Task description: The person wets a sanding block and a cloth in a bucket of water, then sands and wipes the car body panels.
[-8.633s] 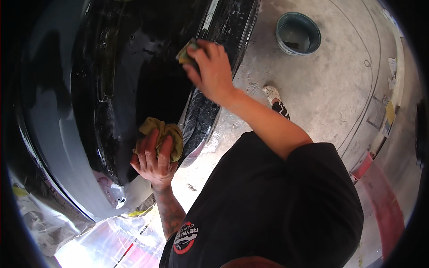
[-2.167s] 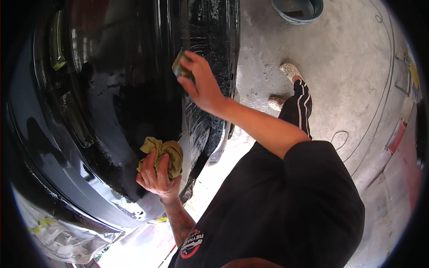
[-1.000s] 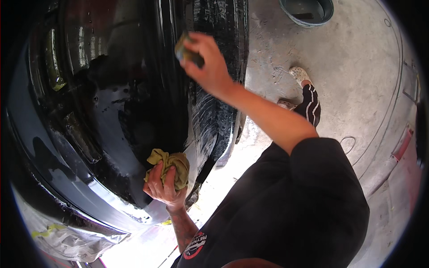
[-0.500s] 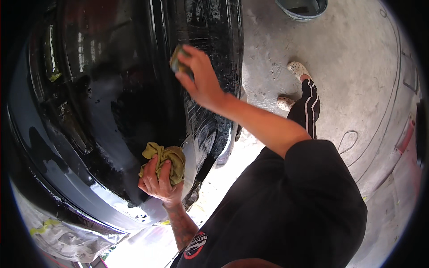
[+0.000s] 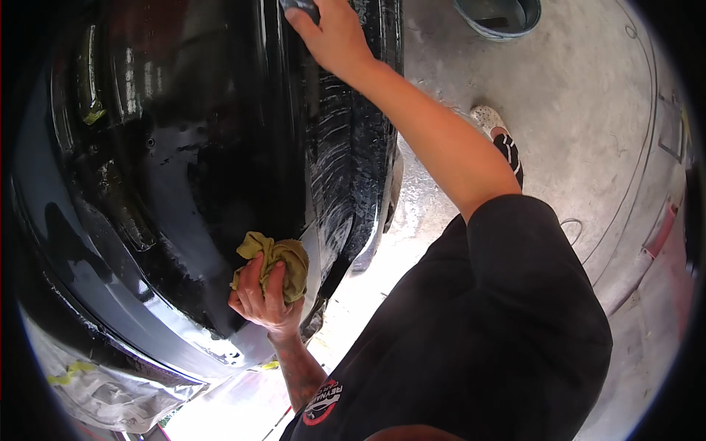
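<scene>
My left hand (image 5: 266,300) is closed around a crumpled olive-yellow cloth (image 5: 283,266), which rests on the lower part of a black car body panel (image 5: 213,173). Up at the top edge of the view, my right hand (image 5: 334,37) grips a small dark grey sanding block (image 5: 300,9) against the same panel. Part of that block is cut off by the picture's edge. Whitish wet streaks (image 5: 334,158) run along the panel's right side, below my right forearm. The glossy surface elsewhere carries duller grey patches.
A round bucket (image 5: 500,33) with water and a dark item in it stands on the concrete floor (image 5: 588,95) at top right. A thin cable (image 5: 651,140) curves along the floor. Masking sheet (image 5: 110,397) covers the lower left. My shoe (image 5: 487,119) shows beside the car.
My right hand has slid up along the panel with the block, to the top edge of the view. My left hand and the cloth have stayed nearly in place.
</scene>
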Demonstrator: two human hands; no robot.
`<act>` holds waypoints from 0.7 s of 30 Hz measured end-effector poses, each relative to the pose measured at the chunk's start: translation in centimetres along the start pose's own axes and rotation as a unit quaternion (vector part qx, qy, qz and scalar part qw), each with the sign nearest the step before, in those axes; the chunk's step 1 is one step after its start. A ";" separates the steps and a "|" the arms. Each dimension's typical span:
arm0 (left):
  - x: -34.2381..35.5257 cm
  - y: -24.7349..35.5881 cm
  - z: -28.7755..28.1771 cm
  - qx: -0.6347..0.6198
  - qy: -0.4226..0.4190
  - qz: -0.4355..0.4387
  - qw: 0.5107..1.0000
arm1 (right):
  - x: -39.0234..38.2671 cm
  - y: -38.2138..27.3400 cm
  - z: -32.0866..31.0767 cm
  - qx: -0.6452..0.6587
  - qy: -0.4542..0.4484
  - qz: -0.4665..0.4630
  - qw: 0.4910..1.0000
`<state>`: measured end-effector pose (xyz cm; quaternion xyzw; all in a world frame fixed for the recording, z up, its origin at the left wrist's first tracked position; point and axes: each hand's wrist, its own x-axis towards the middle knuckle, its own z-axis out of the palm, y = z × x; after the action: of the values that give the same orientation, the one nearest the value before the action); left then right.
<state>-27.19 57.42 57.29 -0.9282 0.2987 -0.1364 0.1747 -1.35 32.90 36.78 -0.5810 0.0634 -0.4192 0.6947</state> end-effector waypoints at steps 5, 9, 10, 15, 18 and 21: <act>0.0 0.0 -0.3 -0.011 -0.013 -0.014 1.000 | -16.3 -8.7 -2.2 -0.034 -0.154 0.049 0.986; 0.3 0.1 -0.3 -0.015 -0.017 -0.018 1.000 | -19.1 -11.6 -4.0 -0.042 -0.270 0.067 0.960; 0.1 -0.1 -0.2 -0.016 -0.016 -0.020 1.000 | -18.3 -11.0 -3.9 -0.043 -0.272 0.066 0.959; -0.2 0.0 -0.2 -0.003 -0.022 -0.020 1.000 | -6.6 -6.8 -2.5 -0.152 -0.148 0.006 0.977; 0.3 0.4 -0.4 -0.011 -0.019 -0.037 0.999 | -0.5 -3.0 -1.7 -0.179 -0.084 -0.055 0.979; 0.1 0.5 -0.4 -0.020 -0.018 -0.052 0.998 | 5.8 -2.7 -1.7 -0.173 -0.119 -0.027 0.977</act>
<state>-27.52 56.89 57.51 -0.9484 0.2490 -0.1222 0.1538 0.00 27.86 40.93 -0.7398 0.0363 -0.3485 0.5744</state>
